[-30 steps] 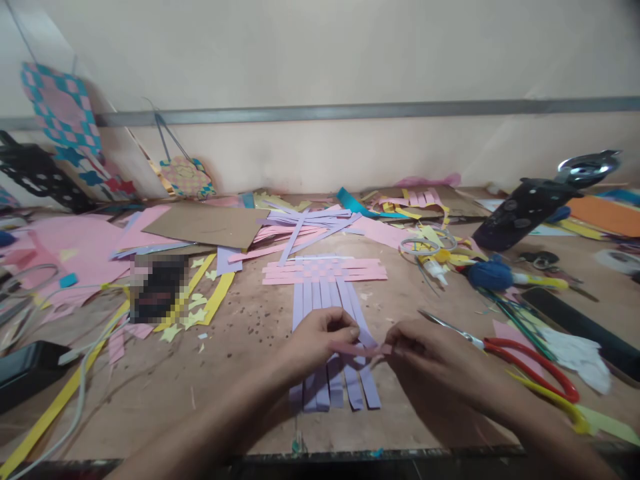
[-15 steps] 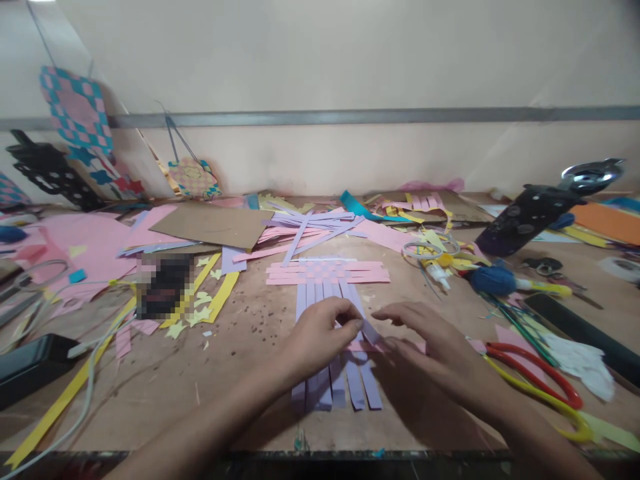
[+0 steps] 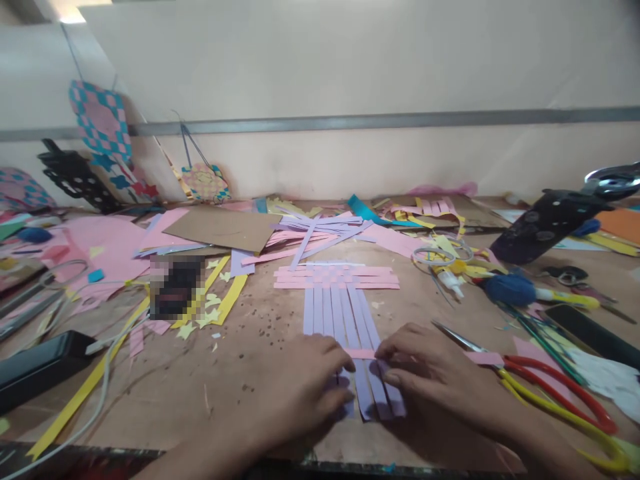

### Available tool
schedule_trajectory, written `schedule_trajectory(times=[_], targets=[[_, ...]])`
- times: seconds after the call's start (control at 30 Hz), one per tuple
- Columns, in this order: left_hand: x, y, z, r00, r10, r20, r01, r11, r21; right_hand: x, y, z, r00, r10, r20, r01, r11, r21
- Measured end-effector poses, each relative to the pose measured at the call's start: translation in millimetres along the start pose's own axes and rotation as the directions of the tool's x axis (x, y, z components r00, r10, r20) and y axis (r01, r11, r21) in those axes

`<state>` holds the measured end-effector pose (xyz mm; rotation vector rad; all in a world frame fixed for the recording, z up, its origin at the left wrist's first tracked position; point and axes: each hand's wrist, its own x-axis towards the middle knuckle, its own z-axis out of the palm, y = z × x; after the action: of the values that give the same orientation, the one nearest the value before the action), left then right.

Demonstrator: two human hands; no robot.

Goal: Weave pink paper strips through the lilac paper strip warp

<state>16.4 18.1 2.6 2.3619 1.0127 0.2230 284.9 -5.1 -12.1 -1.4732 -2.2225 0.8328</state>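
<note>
**A thin pink paper strip (image 3: pixel 362 355) lies across the purple**

I see the pink strip on long, flat purple paper strips (image 3: pixel 339 321), which rest on the brown wooden surface (image 3: pixel 175 387). Farther up, the purple strips join a small pink-and-purple checked paper patch (image 3: pixel 331 275).

I think the thin paper could crease or rip if it gets pulled too hard. The purple strips could slide crooked, because their near ends look loose. A pink end also lies over the metal scissors with red and yellow handles (image 3: pixel 516 363); if it's the same strip, it could snag.

The bare left hand (image 3: pixel 315 380) comes in low, its fingers curled at the strip's left side. The bare right hand (image 3: pixel 425 363) bends in from the other side, fingertips at the strip, thumb lower. I can't tell if either one is pinching.
</note>
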Motion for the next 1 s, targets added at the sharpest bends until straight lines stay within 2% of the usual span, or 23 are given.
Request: schedule_trajectory(times=[0.1, 0.17, 0.3, 0.4, 0.5, 0.57, 0.67, 0.73, 0.87, 1.0], targets=[[-9, 6, 8.2, 0.996, 0.093, 0.016, -0.095, 0.983, 0.16, 7, 5, 8, 0.993, -0.103, -0.054, 0.099, 0.993, -0.071], [-10, 7, 16.6, 0.984, 0.18, -0.006, -0.173, 0.951, 0.256, 14, 8, 15, 0.977, -0.201, -0.072, 0.184, 0.964, -0.19], [-5, 4, 37.0, 0.94, 0.333, -0.068, -0.274, 0.861, 0.429, 23, 14, 27, 0.935, -0.354, -0.031, 0.297, 0.827, -0.476], [-1, 4, 49.6, 0.914, 0.394, -0.096, -0.29, 0.801, 0.524, 24, 21, 34, 0.917, -0.398, -0.024, 0.313, 0.754, -0.578], [2, 5, 58.2, 0.9, 0.429, -0.074, -0.308, 0.749, 0.587, 23, 25, 42, 0.917, -0.396, -0.046, 0.291, 0.745, -0.6], [4, 5, 62.4, 0.897, 0.431, -0.094, -0.297, 0.747, 0.595, 24, 25, 48, 0.913, -0.402, -0.063, 0.28, 0.733, -0.62], [4, 4, 64.1, 0.902, 0.4, -0.161, -0.263, 0.807, 0.529, 24, 20, 54, 0.903, -0.417, -0.099, 0.259, 0.715, -0.65], [3, 4, 59.6, 0.922, 0.339, -0.186, -0.233, 0.871, 0.433, 23, 15, 55, 0.897, -0.426, -0.123, 0.246, 0.709, -0.661], [3, 6, 40.2, 0.971, 0.101, -0.216, -0.07, 0.987, 0.145, 18, 7, 50, 0.891, -0.417, -0.177, 0.218, 0.736, -0.641], [6, 3, 25.7, 0.965, -0.131, -0.225, 0.096, 0.983, -0.159, 14, 6, 42, 0.877, -0.372, -0.304, 0.163, 0.825, -0.542]])
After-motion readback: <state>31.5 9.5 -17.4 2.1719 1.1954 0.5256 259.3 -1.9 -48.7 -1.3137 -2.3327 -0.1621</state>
